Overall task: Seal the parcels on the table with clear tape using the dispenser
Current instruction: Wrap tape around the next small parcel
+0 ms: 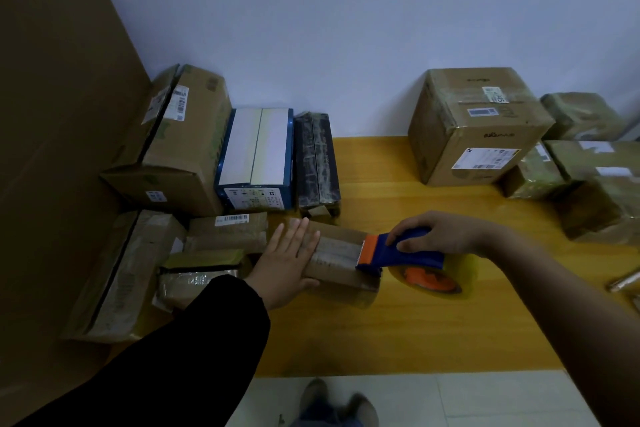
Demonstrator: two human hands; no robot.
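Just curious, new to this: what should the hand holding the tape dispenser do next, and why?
Probably the right hand draws the dispenser over the parcel's right end and tilts to cut: tape already covers its top, and the left hand presses it down.

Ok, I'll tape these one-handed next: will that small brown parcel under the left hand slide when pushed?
Probably: the parcel sits on a glossy table, and the left hand presses flat on it, seemingly bracing it against the pull of the dispenser. It lies low and flat, so tipping seems unlikely.
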